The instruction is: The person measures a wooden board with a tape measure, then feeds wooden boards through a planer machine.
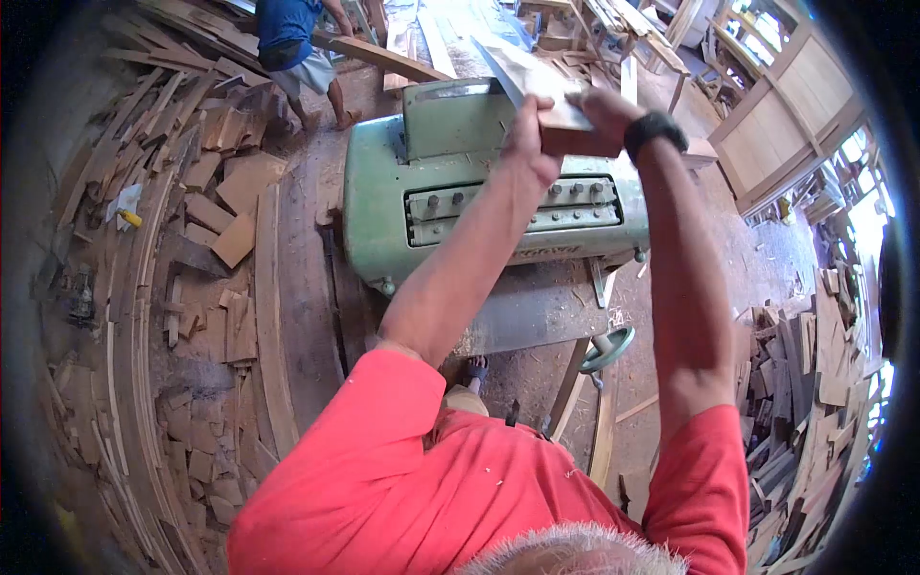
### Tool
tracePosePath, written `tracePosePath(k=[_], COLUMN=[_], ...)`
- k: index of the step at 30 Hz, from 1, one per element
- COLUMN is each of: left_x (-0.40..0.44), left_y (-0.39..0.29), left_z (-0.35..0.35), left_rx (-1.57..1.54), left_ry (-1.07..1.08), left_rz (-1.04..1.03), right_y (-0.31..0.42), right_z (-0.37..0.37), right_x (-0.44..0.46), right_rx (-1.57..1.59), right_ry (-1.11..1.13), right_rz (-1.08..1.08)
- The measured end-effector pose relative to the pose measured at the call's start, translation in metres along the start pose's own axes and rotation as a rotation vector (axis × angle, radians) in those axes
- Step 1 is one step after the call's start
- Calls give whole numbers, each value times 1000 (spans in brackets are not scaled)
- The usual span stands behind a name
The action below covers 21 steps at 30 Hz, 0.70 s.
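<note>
A thick wooden board (pixel 540 80) stretches away from me above the green planer (pixel 374 196), its near end toward me. My left hand (pixel 530 144) is closed on the left edge of that near end. On the opposite side, my right hand (pixel 604 113), with a dark band at the wrist, grips the board too; its fingers are partly hidden. Below my forearms runs the planer's front panel with a row of bolts (pixel 555 192). Its bed (pixel 522 311) lies nearer my body, and a green handwheel (pixel 608 351) sits at its right.
Offcuts (pixel 235 240) and long planks (pixel 273 316) cover the floor at left. More wood (pixel 781 383) is piled at right. A person in a blue shirt (pixel 286 34) stands far left beside a long plank (pixel 383 57). A wooden panel door (pixel 786 120) leans at right.
</note>
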<state>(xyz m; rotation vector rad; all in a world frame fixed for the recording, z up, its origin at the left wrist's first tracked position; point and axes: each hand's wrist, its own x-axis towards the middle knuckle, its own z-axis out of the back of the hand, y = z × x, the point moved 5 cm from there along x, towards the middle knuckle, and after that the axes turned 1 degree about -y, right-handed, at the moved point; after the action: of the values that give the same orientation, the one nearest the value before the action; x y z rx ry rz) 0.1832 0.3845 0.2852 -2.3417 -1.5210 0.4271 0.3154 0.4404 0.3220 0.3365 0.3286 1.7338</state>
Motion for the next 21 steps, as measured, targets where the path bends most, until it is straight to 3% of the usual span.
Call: tracePosePath(k=[1,3,4,7,8,10,12,14,16,17,18,19,20,21], left_x=[-3,-12,-20,-48,-63,-103,-135,-179,-221,-241,-261,-282,-302,-324], left_y=[3,19,22,39,46,67,94,118,147,163,179,195,206,214], left_z=[13,33,42,74,83,88,110,125,151,163,169,176,180,185], left_rx=[22,33,34,118,143,124,190,257,320,382,386,376,368,373], left_ry=[23,51,53,0,7,-11,9,-20,-42,-59,-57,-74,-91,-93], left_rz=[3,11,6,-26,-8,-34,-29,-67,-10,50,49,25,0,4], right_y=[-23,-9,18,-21,4,18,19,4,21,21,-14,2,-5,-20], right_z=[-25,-27,-25,-88,-84,-100,-122,-153,-154,-164,-216,-211,-226,-257], right_x=[13,-21,-56,-58,-98,-149,-200,-240,-300,-324,-333,-368,-393,-415], right_rx=[-90,-66,109,130,187,-16,-112,209,449,562,869,1134,1094,1244], right_ry=[-41,-82,-110,-160,-127,-296,-440,-487,-337,-412,-430,-302,-263,-139], right_rz=[61,-79,-195,-25,-76,182,213,111,-212,-185,-105,-298,-356,-409])
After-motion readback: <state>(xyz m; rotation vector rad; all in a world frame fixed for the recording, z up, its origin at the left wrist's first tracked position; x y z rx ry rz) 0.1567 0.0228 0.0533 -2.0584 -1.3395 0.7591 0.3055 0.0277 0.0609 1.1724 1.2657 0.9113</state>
